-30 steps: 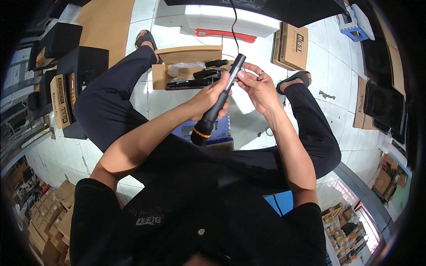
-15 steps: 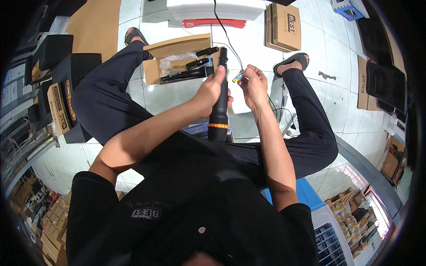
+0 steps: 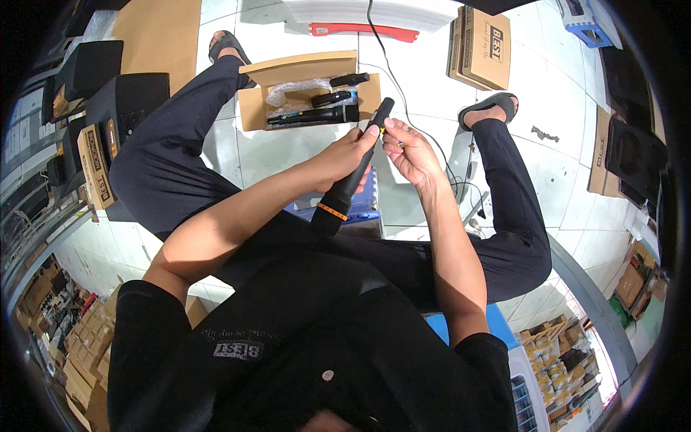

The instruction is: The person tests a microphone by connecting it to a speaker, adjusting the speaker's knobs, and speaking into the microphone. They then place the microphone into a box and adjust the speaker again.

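Observation:
My left hand (image 3: 344,158) is wrapped round a black handheld microphone (image 3: 348,183) with an orange ring near its head. The microphone tilts, head toward my lap and narrow end up to the right. Beside that narrow end, the fingers of my right hand (image 3: 412,153) are pinched on a small yellow-and-blue battery (image 3: 382,132), mostly hidden by the fingertips. It meets the microphone's side; whether it is inside cannot be made out. Just beyond my left hand, an open cardboard box (image 3: 253,111) holds another black microphone (image 3: 327,115), smaller black parts and bubble wrap.
A black cable (image 3: 397,83) runs across the tiled floor past my right hand. Stacked brown boxes (image 3: 484,50) stand at the far right, near my foot. A blue case (image 3: 370,194) lies beneath the microphone. Black speaker cabinets (image 3: 137,97) line the left side.
The microphone's narrow end has swung to the right and its head to the left. My right hand has brought the battery against its side. The view has shifted slightly.

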Available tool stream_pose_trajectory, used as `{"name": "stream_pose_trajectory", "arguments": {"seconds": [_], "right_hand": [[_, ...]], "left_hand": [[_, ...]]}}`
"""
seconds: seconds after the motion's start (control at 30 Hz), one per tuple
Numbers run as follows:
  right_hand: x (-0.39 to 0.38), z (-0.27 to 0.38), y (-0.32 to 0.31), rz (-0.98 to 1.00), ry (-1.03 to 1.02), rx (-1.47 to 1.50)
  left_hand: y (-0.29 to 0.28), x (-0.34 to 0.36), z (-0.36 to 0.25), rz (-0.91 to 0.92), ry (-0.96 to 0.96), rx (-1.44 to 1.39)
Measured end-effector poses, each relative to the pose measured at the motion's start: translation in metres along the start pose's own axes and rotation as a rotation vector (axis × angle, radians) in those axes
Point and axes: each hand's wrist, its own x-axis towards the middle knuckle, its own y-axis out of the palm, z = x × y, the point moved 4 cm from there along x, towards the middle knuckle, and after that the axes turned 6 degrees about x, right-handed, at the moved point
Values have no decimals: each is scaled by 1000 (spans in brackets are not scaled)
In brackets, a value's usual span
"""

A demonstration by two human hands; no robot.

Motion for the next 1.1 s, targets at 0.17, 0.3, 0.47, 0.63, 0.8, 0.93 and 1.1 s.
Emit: {"name": "stream_pose_trajectory", "arguments": {"seconds": [0.17, 0.3, 0.47, 0.63, 0.8, 0.93, 1.1], "right_hand": [[18, 0, -11, -237, -263, 73], [57, -8, -167, -491, 99, -1405], [61, -51, -296, -605, 152, -2082], [52, -48, -272, -712, 224, -1910], [57, -27, -209, -770, 120, -2011], [96, -12, -58, -278, -366, -1913], [177, 10, -11, -329, -948, -2173]], "left_hand": [[-26, 13, 8, -146, 10, -287], [-74, 43, 21, -256, -61, -18], [-105, 49, 39, -250, -48, 637], [-138, 60, 33, -399, 294, 1332], [-188, 93, -4, -395, 315, 1479], [-213, 98, 14, -363, 317, 1249], [-213, 93, 25, -328, 267, 1176]]}}
